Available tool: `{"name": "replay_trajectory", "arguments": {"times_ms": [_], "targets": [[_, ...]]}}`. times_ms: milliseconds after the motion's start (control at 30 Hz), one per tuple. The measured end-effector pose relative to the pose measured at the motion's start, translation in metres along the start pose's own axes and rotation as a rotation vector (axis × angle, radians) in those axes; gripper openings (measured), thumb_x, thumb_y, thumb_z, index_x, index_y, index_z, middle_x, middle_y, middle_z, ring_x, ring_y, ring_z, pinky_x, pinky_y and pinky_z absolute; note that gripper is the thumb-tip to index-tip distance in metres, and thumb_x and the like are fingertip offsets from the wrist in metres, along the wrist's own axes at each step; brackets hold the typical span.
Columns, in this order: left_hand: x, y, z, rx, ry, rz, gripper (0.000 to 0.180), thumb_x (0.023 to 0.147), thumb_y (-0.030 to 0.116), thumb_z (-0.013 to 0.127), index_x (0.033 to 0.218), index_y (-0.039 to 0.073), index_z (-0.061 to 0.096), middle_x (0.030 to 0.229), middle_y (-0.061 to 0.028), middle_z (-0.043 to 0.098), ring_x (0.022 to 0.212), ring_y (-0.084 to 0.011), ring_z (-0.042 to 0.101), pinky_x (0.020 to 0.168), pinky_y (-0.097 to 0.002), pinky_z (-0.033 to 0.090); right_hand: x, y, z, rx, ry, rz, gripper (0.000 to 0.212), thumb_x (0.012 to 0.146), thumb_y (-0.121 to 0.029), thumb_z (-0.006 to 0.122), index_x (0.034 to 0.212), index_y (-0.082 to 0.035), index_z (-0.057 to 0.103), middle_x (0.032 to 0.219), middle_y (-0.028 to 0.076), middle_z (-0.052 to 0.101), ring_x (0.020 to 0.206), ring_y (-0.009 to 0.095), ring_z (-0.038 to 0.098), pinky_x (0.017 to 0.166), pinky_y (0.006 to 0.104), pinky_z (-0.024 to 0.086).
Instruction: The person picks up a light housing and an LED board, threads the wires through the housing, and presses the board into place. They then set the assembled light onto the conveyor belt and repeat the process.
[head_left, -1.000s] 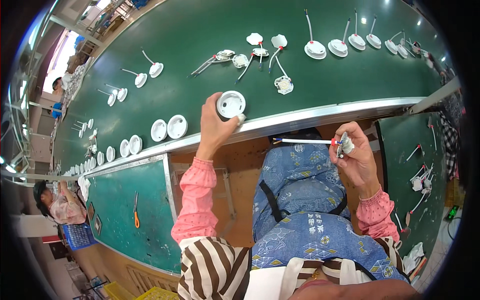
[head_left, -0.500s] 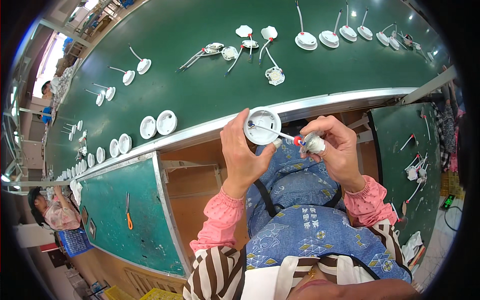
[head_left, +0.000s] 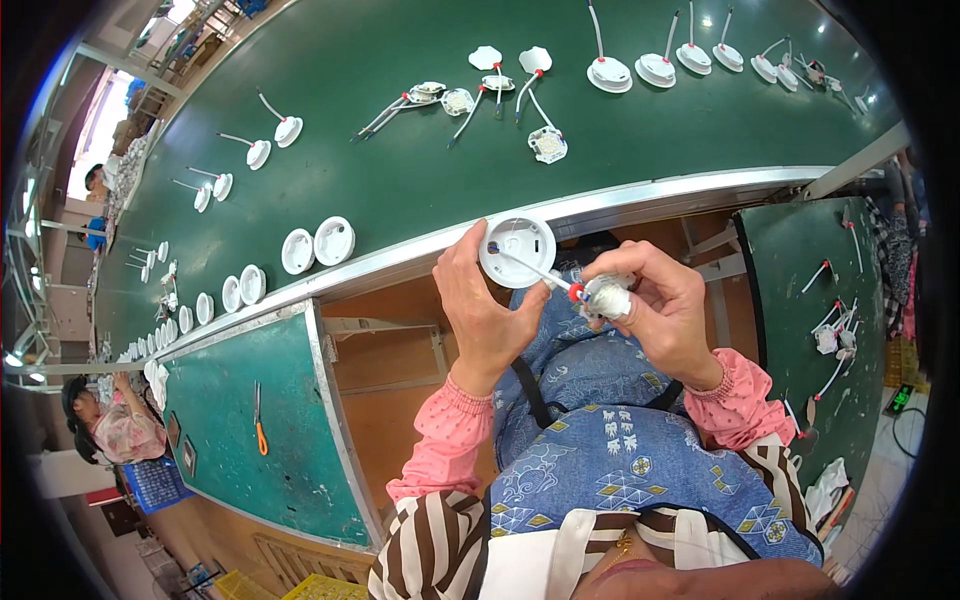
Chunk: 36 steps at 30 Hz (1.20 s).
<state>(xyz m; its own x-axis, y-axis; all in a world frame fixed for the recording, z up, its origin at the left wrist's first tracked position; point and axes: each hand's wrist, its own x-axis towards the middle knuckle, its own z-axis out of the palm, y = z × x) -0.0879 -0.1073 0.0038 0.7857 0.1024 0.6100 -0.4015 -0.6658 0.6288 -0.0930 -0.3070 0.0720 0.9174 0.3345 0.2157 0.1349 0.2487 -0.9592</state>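
My left hand (head_left: 482, 325) grips a white round lamp housing (head_left: 522, 240) by its rim, the hollow side facing up. A white cable (head_left: 530, 266) runs from inside the housing to a red ring (head_left: 575, 292). Beside the ring, my right hand (head_left: 668, 310) pinches a small LED board (head_left: 608, 298) between thumb and fingers. The fingers partly cover the board, so its underside is hidden. Both hands are above my lap, in front of the bench's metal edge.
On the green bench (head_left: 400, 190) stand two housings (head_left: 334, 241) at the edge, with a row trailing left. Further back lie loose LED boards (head_left: 548, 145) and housings with upright cables (head_left: 609, 75). Orange-handled scissors (head_left: 261, 438) rest on the left side table. Another person (head_left: 118, 420) sits far left.
Both hands have shifted slightly left. The LED board has come nearer the housing and tipped, showing more of its face. Both hands keep their grip.
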Motion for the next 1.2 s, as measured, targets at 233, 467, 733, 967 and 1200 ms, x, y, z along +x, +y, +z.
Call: {"name": "replay_trajectory", "arguments": {"times_ms": [233, 467, 733, 967, 1200], "targets": [[-0.002, 0.011, 0.002, 0.178, 0.041, 0.190, 0.087, 0.060, 0.012, 0.089, 0.135, -0.002, 0.048, 0.122, -0.0167, 0.058, 0.112, -0.0370, 0.054, 0.093, -0.0461, 0.043, 0.016, 0.014, 0.016, -0.388, 0.062, -0.070, 0.030, 0.084, 0.009, 0.061, 0.112, 0.000, 0.066, 0.097, 0.007, 0.069, 0.072, 0.010, 0.060, 0.060, 0.0239, 0.048], [-0.014, 0.012, 0.014, 0.043, -0.016, 0.092, 0.086, 0.060, 0.012, 0.089, 0.134, -0.002, 0.047, 0.120, -0.0182, 0.057, 0.108, -0.0364, 0.057, 0.089, -0.0446, 0.045, 0.016, 0.020, 0.017, -0.747, 0.193, -0.180, 0.034, 0.076, 0.009, 0.059, 0.109, -0.001, 0.064, 0.094, 0.018, 0.068, 0.076, 0.034, 0.069, 0.063, 0.0381, 0.054], [-0.019, 0.024, 0.024, -0.019, -0.019, 0.158, 0.080, 0.065, 0.007, 0.086, 0.134, -0.004, 0.046, 0.126, -0.0175, 0.055, 0.109, -0.0361, 0.055, 0.086, -0.0429, 0.051, 0.015, 0.030, 0.023, -0.748, 0.168, -0.305, 0.033, 0.077, 0.011, 0.059, 0.107, 0.000, 0.064, 0.092, 0.014, 0.067, 0.072, 0.027, 0.068, 0.060, 0.0335, 0.052], [-0.020, 0.028, 0.026, -0.088, -0.042, 0.097, 0.079, 0.066, 0.005, 0.085, 0.134, -0.003, 0.047, 0.125, -0.0181, 0.054, 0.108, -0.0357, 0.055, 0.088, -0.0418, 0.050, 0.011, 0.034, 0.018, -0.871, 0.139, -0.353, 0.035, 0.073, 0.011, 0.061, 0.106, -0.001, 0.065, 0.092, 0.015, 0.067, 0.075, 0.035, 0.067, 0.062, 0.0394, 0.054], [-0.016, 0.033, 0.022, -0.178, -0.148, 0.054, 0.089, 0.066, 0.002, 0.083, 0.144, -0.003, 0.040, 0.124, -0.0183, 0.053, 0.110, -0.0329, 0.054, 0.090, -0.0409, 0.049, 0.008, 0.033, 0.017, -0.938, 0.126, -0.366, 0.034, 0.072, 0.012, 0.061, 0.103, -0.002, 0.065, 0.087, 0.013, 0.065, 0.068, 0.033, 0.066, 0.057, 0.0390, 0.053]]}}
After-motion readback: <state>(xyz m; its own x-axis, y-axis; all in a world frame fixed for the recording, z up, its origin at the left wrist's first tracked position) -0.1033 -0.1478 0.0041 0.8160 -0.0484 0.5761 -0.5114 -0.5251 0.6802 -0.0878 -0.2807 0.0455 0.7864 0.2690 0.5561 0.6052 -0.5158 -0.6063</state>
